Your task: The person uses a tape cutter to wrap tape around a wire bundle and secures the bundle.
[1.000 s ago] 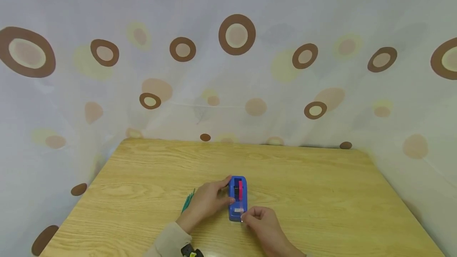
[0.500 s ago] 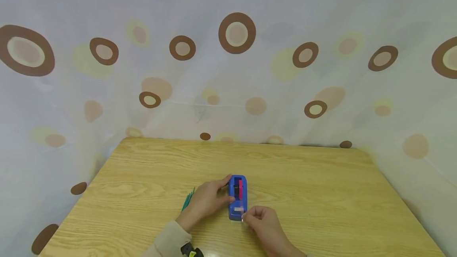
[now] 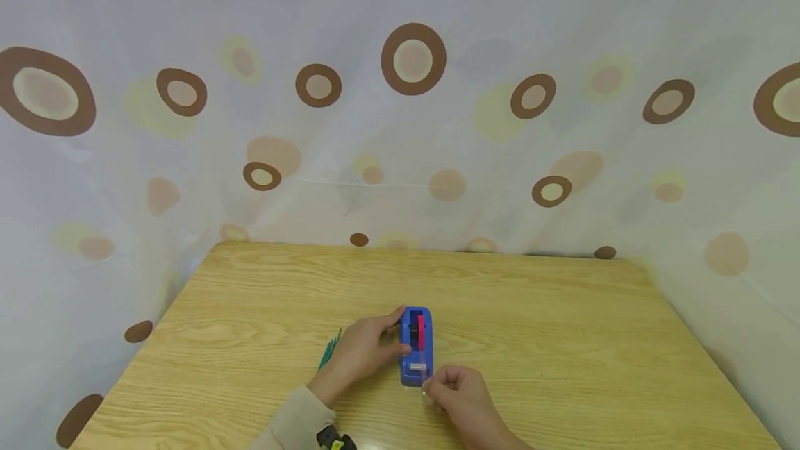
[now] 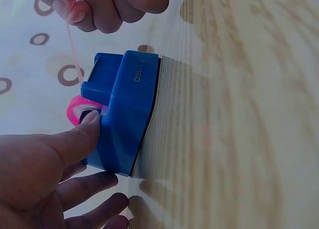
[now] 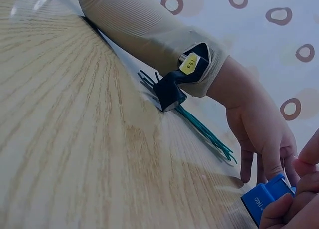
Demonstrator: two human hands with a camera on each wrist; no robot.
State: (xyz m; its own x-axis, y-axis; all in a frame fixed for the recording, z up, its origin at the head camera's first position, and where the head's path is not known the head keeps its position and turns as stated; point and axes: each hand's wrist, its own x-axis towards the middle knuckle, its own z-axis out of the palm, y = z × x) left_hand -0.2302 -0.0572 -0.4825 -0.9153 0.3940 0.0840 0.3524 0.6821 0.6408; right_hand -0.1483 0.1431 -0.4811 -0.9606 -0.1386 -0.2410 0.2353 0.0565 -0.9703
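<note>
On the table stands a blue tape dispenser [image 3: 414, 358] with a pink tape roll [image 4: 79, 109] in it. My left hand [image 3: 359, 349] grips its left side, thumb near the roll and fingers along the body. A thin clear strip of tape [image 4: 75, 52] runs from the roll past the toothed cutter [image 4: 93, 70]. The fingertips of my right hand [image 3: 462, 394] pinch the strip's end, just off the dispenser's near end. In the right wrist view, my right fingers partly cover the dispenser.
A bundle of thin green strands [image 5: 204, 132] lies on the wooden table [image 3: 562, 339], partly behind my left wrist. A black strap with a yellow label [image 5: 189, 64] sits at my left cuff. A patterned curtain [image 3: 337, 137] surrounds the table's back and sides.
My right hand has drawn the tape end slightly toward me, and more of the strip shows past the cutter. The left hand and the dispenser have stayed in place.
</note>
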